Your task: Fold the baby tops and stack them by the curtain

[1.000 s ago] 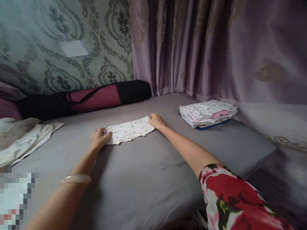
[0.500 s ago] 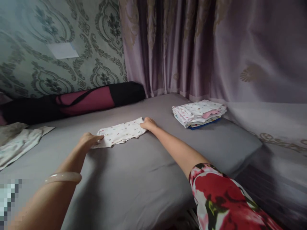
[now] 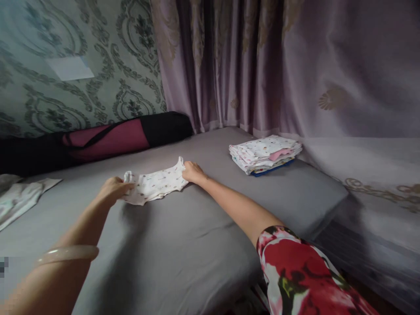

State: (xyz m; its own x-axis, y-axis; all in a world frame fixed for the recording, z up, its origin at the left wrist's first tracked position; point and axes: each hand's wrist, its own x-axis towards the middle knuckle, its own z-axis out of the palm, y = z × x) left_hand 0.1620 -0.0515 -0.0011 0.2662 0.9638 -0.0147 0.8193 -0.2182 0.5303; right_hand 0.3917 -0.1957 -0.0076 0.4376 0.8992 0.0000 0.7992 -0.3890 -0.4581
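Observation:
A small white printed cloth [image 3: 157,183] is stretched between my two hands above the grey bed sheet [image 3: 183,236]. My left hand [image 3: 114,188] is closed on its left end, and a pale bangle circles that wrist. At the right end, my right hand [image 3: 193,172] pinches the cloth. The two upper corners of the cloth stand up a little, while its middle sags between them. To the right of my right hand lies a stack of folded printed cloths [image 3: 265,151], with a pink piece and a blue one showing at its edge.
A long black and maroon bag [image 3: 111,142] lies along the patterned wall at the back left. Crumpled pale cloths [image 3: 22,199] rest at the far left. Purple curtains [image 3: 226,65] hang behind the bed, whose right edge drops off beyond the stack.
The cloth's upper corners have been pulled up at both ends, and its middle now sags more. The whole view has shifted, so most things appear a little farther left.

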